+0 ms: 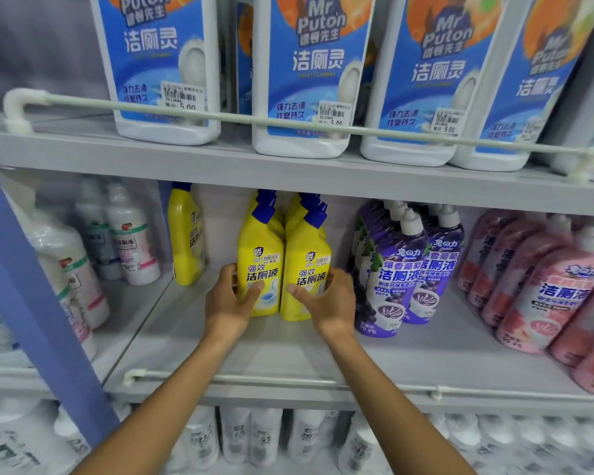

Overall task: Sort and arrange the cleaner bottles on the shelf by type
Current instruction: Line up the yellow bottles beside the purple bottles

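While both arms reach forward, hands (282, 299) clasp two upright yellow bottles (283, 269) between them.

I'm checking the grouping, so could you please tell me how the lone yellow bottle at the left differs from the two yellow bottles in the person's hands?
The lone yellow bottle stands apart, turned sideways, untouched. The two held yellow bottles stand side by side, labels forward, with the left hand and right hand on their outer sides. All share yellow bodies and blue caps.

grey shelf (288, 351), yellow bottles (282, 269), purple bottles (398, 269), pink bottles (546, 286)
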`<state>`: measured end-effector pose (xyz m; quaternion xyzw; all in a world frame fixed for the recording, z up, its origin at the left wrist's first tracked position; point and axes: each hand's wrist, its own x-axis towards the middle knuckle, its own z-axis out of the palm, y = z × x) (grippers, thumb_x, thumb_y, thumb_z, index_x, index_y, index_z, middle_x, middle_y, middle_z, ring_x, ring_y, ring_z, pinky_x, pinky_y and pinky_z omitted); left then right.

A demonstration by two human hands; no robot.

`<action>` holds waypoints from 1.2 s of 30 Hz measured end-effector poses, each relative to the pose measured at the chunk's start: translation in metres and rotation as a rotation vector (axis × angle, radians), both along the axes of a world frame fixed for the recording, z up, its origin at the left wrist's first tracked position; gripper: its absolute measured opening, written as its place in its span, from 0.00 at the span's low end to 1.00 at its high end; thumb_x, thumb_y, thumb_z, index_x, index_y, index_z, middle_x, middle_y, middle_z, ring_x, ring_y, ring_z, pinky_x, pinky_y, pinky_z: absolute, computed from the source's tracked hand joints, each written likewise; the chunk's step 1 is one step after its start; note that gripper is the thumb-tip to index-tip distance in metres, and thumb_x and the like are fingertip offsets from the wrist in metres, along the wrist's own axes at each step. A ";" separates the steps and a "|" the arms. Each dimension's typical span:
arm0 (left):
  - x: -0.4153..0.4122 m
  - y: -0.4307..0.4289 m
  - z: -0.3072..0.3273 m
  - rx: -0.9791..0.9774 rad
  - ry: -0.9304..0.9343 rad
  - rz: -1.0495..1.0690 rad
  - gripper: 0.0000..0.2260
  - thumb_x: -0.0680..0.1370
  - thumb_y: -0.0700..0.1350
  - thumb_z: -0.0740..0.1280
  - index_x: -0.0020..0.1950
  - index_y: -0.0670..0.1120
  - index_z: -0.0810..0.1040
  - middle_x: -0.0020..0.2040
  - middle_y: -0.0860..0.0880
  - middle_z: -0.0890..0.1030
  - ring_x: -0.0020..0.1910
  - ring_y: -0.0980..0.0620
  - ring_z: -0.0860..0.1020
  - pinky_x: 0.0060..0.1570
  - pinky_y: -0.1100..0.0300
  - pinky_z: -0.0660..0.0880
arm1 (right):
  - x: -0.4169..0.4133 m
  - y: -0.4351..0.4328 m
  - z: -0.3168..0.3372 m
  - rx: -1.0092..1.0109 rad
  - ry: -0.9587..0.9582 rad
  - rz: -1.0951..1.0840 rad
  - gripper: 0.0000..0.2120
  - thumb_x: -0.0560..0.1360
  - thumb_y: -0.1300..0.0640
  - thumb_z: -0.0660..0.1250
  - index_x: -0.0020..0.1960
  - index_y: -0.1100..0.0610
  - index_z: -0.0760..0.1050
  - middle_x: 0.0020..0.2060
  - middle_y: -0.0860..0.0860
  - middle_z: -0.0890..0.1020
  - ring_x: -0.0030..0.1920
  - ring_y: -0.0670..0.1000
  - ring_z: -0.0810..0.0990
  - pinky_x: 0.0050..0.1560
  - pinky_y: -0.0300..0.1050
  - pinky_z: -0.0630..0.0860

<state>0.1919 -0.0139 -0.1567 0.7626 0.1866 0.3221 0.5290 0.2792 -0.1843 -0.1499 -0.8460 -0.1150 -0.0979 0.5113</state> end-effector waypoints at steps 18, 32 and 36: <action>0.024 0.023 -0.004 -0.060 -0.063 -0.115 0.15 0.72 0.49 0.78 0.57 0.56 0.81 0.50 0.60 0.86 0.51 0.66 0.83 0.54 0.56 0.81 | 0.023 -0.011 -0.001 -0.081 0.021 0.170 0.16 0.72 0.46 0.79 0.53 0.54 0.83 0.49 0.49 0.88 0.50 0.51 0.86 0.52 0.45 0.81; 0.024 0.028 -0.003 -0.132 -0.117 -0.241 0.14 0.74 0.46 0.77 0.59 0.52 0.81 0.54 0.53 0.87 0.55 0.52 0.85 0.54 0.58 0.81 | 0.011 -0.003 0.000 -0.055 0.045 0.149 0.37 0.61 0.24 0.63 0.53 0.54 0.81 0.49 0.50 0.88 0.52 0.57 0.85 0.53 0.55 0.82; 0.028 0.029 -0.003 -0.100 -0.061 -0.234 0.13 0.77 0.45 0.74 0.60 0.50 0.80 0.52 0.57 0.86 0.57 0.52 0.84 0.55 0.60 0.81 | 0.010 -0.003 0.002 -0.077 0.048 0.138 0.28 0.69 0.31 0.71 0.54 0.54 0.81 0.50 0.51 0.88 0.52 0.58 0.85 0.54 0.55 0.81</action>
